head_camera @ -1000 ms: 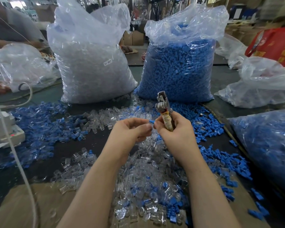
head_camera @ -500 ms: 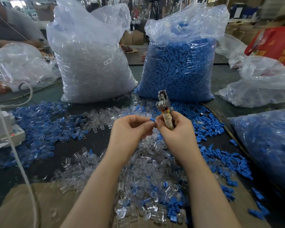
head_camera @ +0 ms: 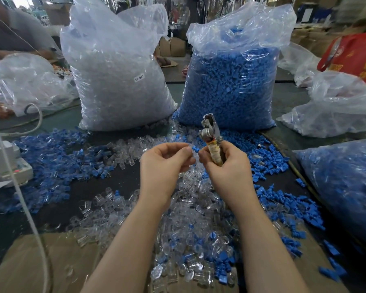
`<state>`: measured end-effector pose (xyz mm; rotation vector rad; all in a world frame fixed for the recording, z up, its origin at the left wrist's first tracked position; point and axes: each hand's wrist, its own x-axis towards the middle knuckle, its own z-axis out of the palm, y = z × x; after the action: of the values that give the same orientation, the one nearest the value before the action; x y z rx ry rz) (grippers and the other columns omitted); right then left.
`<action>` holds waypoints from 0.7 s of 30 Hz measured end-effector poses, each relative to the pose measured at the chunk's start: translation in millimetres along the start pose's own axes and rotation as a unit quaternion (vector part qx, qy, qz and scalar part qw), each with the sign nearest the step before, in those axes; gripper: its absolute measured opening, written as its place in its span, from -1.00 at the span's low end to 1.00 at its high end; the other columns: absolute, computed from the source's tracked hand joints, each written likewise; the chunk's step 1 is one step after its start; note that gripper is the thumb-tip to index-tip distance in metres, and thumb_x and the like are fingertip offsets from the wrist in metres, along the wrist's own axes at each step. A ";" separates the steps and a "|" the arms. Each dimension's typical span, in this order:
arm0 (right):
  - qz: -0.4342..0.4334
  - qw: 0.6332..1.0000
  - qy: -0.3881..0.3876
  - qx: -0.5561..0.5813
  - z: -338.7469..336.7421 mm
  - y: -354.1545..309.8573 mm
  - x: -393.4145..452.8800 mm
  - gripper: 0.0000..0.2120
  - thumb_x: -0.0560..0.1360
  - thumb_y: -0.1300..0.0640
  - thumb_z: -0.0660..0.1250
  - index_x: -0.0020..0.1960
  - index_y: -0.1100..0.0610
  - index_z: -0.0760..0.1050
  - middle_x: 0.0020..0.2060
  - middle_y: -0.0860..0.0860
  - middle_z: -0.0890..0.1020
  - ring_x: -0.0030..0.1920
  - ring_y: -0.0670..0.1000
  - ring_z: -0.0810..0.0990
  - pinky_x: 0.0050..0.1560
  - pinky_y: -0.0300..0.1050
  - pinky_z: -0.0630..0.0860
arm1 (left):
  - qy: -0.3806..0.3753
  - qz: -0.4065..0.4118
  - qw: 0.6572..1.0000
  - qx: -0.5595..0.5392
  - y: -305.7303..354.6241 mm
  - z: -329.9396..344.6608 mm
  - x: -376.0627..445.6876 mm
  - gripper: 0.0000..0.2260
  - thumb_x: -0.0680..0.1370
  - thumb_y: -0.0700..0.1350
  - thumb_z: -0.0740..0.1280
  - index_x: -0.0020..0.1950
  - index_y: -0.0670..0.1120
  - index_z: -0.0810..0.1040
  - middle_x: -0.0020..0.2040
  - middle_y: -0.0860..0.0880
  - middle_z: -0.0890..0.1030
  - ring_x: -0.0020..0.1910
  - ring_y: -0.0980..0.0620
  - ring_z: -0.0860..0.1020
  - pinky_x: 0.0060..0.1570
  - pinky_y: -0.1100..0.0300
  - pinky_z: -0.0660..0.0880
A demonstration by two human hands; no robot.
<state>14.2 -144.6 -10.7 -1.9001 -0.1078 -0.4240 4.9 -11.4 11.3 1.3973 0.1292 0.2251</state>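
Two hands: close together above pile of loose parts (head_camera: 190, 218).
Left hand (head_camera: 167, 163): fingers curled, pinching small blue piece (head_camera: 195, 149).
Right hand (head_camera: 226, 166): gripping pliers (head_camera: 210, 134) by wrapped handle, head upward.
Small blue piece: between both thumbs, just beside pliers handle.

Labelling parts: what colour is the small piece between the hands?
The small piece is blue; head view.

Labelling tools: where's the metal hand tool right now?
Head view, just right of centre: the metal hand tool stands upright in the right hand, head up, before the bag of blue parts.
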 end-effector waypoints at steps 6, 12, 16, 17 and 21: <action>-0.008 0.999 0.023 -0.036 0.1 -1.7 -0.7 -0.82 0.50 -0.01 0.41 -0.22 -0.01 0.47 -0.43 -0.11 0.52 -0.41 -0.13 0.45 -0.33 -0.10 0.39 | 0.005 0.053 0.997 0.059 -0.7 1.2 -2.1 -0.92 0.47 -0.24 0.48 -0.17 -0.07 0.68 -0.26 -0.04 0.71 -0.21 0.04 0.69 -0.21 0.31 0.57; -0.001 0.998 0.042 -0.043 1.1 -2.6 -0.9 -0.80 0.45 -0.09 0.36 -0.24 -0.01 0.45 -0.44 -0.12 0.52 -0.42 -0.13 0.43 -0.35 -0.13 0.32 | 0.004 0.123 0.985 0.120 -1.7 1.6 -4.2 -0.90 0.45 -0.23 0.51 -0.17 -0.03 0.70 -0.28 0.04 0.70 -0.26 0.10 0.68 -0.21 0.30 0.58; 0.011 0.998 0.047 -0.035 2.1 -3.6 -1.3 -0.76 0.38 -0.15 0.29 -0.23 0.03 0.47 -0.43 -0.08 0.53 -0.42 -0.10 0.43 -0.37 -0.09 0.34 | 0.008 0.200 0.959 0.199 -3.9 2.4 -6.1 -0.86 0.43 -0.19 0.52 -0.18 0.06 0.69 -0.27 0.19 0.68 -0.28 0.23 0.65 -0.22 0.39 0.54; 0.012 0.998 0.044 -0.032 2.3 -3.9 -1.5 -0.76 0.38 -0.14 0.29 -0.23 0.04 0.48 -0.44 -0.07 0.52 -0.42 -0.10 0.42 -0.37 -0.07 0.35 | 0.007 0.213 0.954 0.210 -4.4 2.3 -6.3 -0.87 0.43 -0.19 0.52 -0.18 0.05 0.69 -0.26 0.21 0.68 -0.28 0.25 0.64 -0.23 0.42 0.52; 0.023 0.999 0.020 0.020 2.5 -6.6 -2.2 -0.79 0.39 -0.09 0.32 -0.19 0.06 0.53 -0.43 -0.10 0.55 -0.42 -0.11 0.42 -0.36 0.03 0.42 | 0.008 0.227 0.949 0.217 -5.7 1.3 -5.9 -0.89 0.43 -0.20 0.52 -0.16 0.01 0.70 -0.26 0.21 0.68 -0.28 0.26 0.64 -0.24 0.43 0.51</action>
<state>10.9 -139.6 -6.4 -1.8504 -0.0457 -0.4251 0.0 -14.9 5.8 1.8546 -0.1447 0.6197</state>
